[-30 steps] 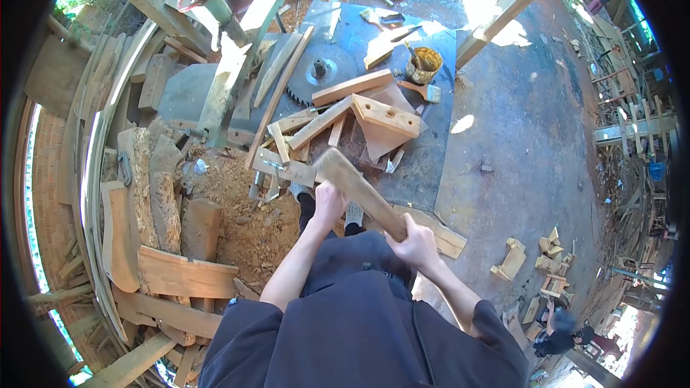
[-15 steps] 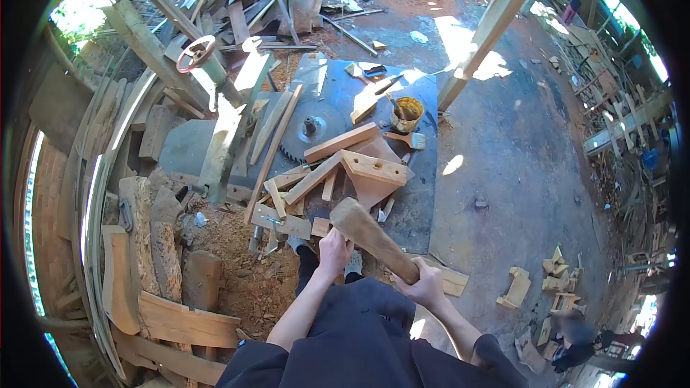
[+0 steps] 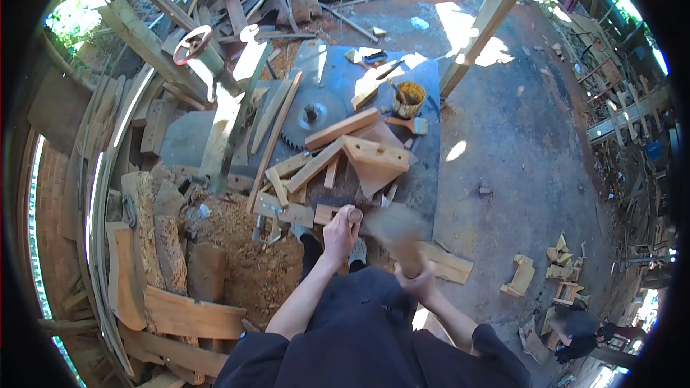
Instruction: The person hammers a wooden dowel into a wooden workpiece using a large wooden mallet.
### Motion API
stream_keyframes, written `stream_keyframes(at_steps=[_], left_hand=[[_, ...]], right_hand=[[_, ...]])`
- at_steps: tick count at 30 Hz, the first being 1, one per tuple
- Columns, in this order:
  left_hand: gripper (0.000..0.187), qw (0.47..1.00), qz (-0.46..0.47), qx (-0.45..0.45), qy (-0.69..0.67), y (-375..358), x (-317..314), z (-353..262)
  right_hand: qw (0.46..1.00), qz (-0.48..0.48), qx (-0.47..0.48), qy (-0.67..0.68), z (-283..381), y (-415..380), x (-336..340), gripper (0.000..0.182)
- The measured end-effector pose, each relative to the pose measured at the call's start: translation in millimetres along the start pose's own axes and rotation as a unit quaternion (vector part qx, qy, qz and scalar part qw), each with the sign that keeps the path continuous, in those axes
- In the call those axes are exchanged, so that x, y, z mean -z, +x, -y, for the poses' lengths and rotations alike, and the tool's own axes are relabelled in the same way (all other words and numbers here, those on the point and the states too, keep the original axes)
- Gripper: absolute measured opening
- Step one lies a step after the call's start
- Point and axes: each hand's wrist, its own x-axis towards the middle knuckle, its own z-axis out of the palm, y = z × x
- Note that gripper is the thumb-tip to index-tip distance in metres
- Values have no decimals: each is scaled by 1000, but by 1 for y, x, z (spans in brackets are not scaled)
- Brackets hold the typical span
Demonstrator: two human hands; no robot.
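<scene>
My left hand (image 3: 340,239) is closed round an upright tool with a round wooden handle end (image 3: 354,215), over a small wood piece (image 3: 325,214) at the table's near edge. My right hand (image 3: 417,276) grips a wooden mallet (image 3: 397,230), blurred by motion, its head just right of the left hand. The tool's lower end is hidden by my hand. Beyond them on the metal table (image 3: 424,194) lie a board with holes (image 3: 376,154) and several loose wood strips.
A circular saw blade (image 3: 313,115), a yellow pot (image 3: 409,98) and a brush (image 3: 408,126) are on the table. A wooden post (image 3: 489,25) stands behind it. Curved wood pieces (image 3: 194,315) lie at left. Another person (image 3: 575,330) is at the lower right.
The mallet has swung from above the left hand to its right and now blurs. The top of the held tool has come into view. The view has shifted slightly.
</scene>
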Motion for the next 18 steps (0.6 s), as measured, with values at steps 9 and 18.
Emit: stream_keyframes(at_steps=[9, 18], left_hand=[[45, 1000, 9, 9, 12, 1, -4, 3], [36, 998, 15, 39, -47, 5, -7, 7]], right_hand=[[999, -37, -1, -26, 27, 19, -1, 34], [980, 48, -100, -166, 21, 26, 13, 38]])
